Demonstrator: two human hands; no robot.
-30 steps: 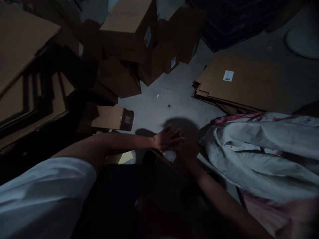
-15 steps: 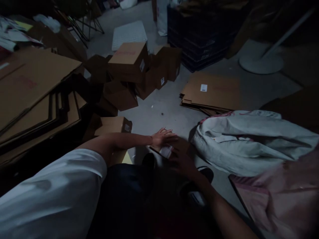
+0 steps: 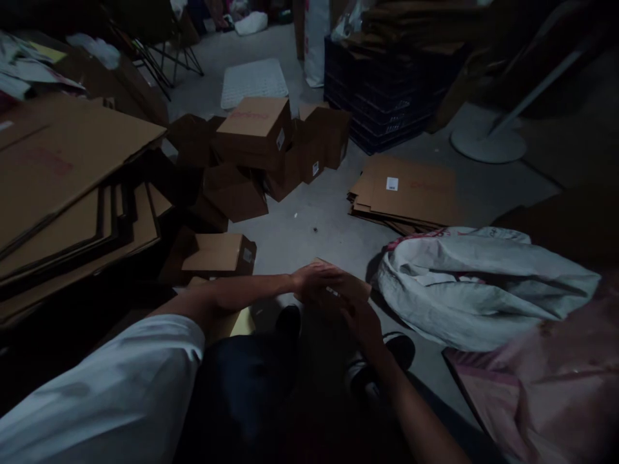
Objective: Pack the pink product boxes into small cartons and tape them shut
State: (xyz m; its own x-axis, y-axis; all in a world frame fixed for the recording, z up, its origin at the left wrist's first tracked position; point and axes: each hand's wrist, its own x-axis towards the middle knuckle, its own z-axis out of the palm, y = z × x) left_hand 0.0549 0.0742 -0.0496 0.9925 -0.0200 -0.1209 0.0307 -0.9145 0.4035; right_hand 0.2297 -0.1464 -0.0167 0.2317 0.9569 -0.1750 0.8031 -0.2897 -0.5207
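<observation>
A small brown cardboard box [image 3: 356, 288] is low over the floor in front of my feet, one flat face and a pale label showing between my hands. My left hand [image 3: 316, 276] lies across its upper left part with the fingers stretched out flat. Against the near right side is my right hand [image 3: 362, 322], its fingers bent at the box's edge and partly lost in shadow. Whether the box touches the floor is hidden. Left of my hands sits another cardboard box [image 3: 213, 252].
Several cardboard boxes [image 3: 254, 132] are heaped ahead. Flattened cartons [image 3: 411, 193] lie at right, with a larger cardboard stack [image 3: 72, 148] at left. A white woven sack [image 3: 483, 283] lies beside my right foot. Dark blue crates [image 3: 387, 103] and a round stand base [image 3: 488, 142] are farther back.
The small box has turned between my hands, so more of its flat face shows and less of its label. My left hand has shifted slightly; my right hand has closed in on the near edge.
</observation>
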